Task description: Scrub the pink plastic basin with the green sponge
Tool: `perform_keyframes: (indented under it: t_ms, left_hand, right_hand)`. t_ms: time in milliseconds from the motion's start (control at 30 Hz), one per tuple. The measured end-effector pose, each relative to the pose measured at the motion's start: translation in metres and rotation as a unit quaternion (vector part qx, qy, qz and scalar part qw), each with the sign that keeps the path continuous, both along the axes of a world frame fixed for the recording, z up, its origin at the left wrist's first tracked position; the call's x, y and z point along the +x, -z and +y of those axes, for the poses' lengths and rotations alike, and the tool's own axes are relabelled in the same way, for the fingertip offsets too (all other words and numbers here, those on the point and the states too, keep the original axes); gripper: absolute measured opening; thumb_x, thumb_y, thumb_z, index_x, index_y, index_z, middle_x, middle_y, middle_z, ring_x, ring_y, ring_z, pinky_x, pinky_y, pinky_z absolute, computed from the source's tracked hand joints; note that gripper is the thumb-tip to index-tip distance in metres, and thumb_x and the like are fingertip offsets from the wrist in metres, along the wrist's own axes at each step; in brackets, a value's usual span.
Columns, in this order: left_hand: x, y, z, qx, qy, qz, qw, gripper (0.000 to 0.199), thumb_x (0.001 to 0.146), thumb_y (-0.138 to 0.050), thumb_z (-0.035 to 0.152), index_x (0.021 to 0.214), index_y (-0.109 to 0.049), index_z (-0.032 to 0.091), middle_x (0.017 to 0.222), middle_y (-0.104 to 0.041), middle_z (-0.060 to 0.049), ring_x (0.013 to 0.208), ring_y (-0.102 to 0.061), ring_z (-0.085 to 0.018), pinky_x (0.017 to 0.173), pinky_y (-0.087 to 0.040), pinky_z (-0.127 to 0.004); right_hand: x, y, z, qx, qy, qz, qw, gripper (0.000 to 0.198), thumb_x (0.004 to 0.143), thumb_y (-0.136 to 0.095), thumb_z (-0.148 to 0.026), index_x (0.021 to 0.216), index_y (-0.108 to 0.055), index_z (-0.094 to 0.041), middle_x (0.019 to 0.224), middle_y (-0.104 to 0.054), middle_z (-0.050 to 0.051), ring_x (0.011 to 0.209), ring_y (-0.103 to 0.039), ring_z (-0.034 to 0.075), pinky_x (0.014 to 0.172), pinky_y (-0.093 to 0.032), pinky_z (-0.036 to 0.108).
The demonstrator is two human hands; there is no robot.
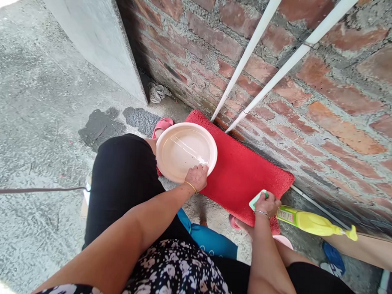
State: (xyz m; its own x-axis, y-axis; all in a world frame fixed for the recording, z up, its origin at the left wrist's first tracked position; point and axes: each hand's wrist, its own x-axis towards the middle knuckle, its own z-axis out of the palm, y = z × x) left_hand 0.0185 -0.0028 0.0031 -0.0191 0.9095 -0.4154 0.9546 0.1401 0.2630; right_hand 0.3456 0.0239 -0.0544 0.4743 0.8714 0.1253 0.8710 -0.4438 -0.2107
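Note:
My left hand (197, 177) grips the near rim of a round pale pink plate (183, 151), which shows a wet white streak across its middle. The plate is held over the left end of a red mat (240, 170) lying on the ground by a brick wall. My right hand (267, 204) is closed on a green and white sponge (256, 199) at the mat's near right corner. A yellow squeeze bottle (312, 222) lies on its side just right of that hand.
A brick wall (313, 104) with two white pipes (251, 50) runs along the right. A grey concrete block (97, 36) stands at the upper left. A dark cable (36, 190) crosses the rough concrete floor. Pink sandals (163, 125) and my black-clad knees are below.

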Motion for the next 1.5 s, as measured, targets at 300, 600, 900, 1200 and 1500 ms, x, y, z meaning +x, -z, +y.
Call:
perform_keyframes:
  t_ms: [300, 600, 900, 1200, 1500]
  left_hand:
    - [0.000, 0.000, 0.000, 0.008, 0.002, 0.001, 1.000, 0.029, 0.081, -0.038, 0.016, 0.109, -0.045, 0.016, 0.100, -0.051, -0.012, 0.092, -0.051, -0.023, 0.077, -0.040, -0.037]
    - [0.000, -0.001, 0.001, -0.017, -0.004, 0.001, 1.000, 0.030, 0.082, -0.038, 0.017, 0.112, -0.044, 0.017, 0.103, -0.050, -0.012, 0.095, -0.050, -0.022, 0.080, -0.039, -0.037]
    - [0.001, 0.000, -0.001, 0.002, 0.000, 0.012, 1.000, 0.030, 0.082, -0.037, 0.016, 0.111, -0.044, 0.017, 0.100, -0.051, -0.011, 0.093, -0.051, -0.022, 0.078, -0.040, -0.036]
    - [0.001, 0.000, 0.000, -0.007, 0.002, 0.019, 1.000, 0.031, 0.082, -0.035, 0.016, 0.112, -0.044, 0.017, 0.102, -0.051, -0.012, 0.094, -0.051, -0.022, 0.079, -0.040, -0.037]
    - [0.001, -0.002, 0.000, -0.014, -0.006, 0.001, 1.000, 0.033, 0.083, -0.035, 0.017, 0.116, -0.043, 0.017, 0.106, -0.051, -0.013, 0.097, -0.050, -0.022, 0.081, -0.040, -0.037]
  right_hand:
    - [-0.153, -0.005, 0.017, -0.052, -0.388, -0.018, 0.920, 0.024, 0.088, -0.043, -0.032, 0.097, -0.064, -0.024, 0.108, -0.051, 0.008, 0.091, -0.043, 0.020, 0.079, -0.031, 0.032]
    - [-0.092, -0.015, 0.059, -0.089, -0.282, -0.047, 0.954, 0.023, 0.086, -0.048, -0.031, 0.099, -0.064, -0.021, 0.110, -0.050, 0.008, 0.089, -0.045, 0.019, 0.076, -0.033, 0.030]
    - [-0.011, -0.013, 0.044, -0.057, 0.121, 0.001, 0.991, 0.029, 0.079, -0.050, -0.034, 0.100, -0.064, -0.020, 0.105, -0.048, 0.012, 0.082, -0.050, 0.022, 0.067, -0.038, 0.033]
    - [-0.175, -0.018, 0.045, -0.111, -0.383, -0.002, 0.917, 0.023, 0.085, -0.047, -0.033, 0.100, -0.063, -0.024, 0.110, -0.050, 0.008, 0.093, -0.044, 0.021, 0.077, -0.032, 0.031]
    - [-0.089, -0.007, 0.006, -0.067, -0.282, -0.015, 0.957, 0.030, 0.084, -0.046, -0.036, 0.104, -0.061, -0.020, 0.113, -0.050, 0.010, 0.095, -0.045, 0.022, 0.080, -0.032, 0.033]
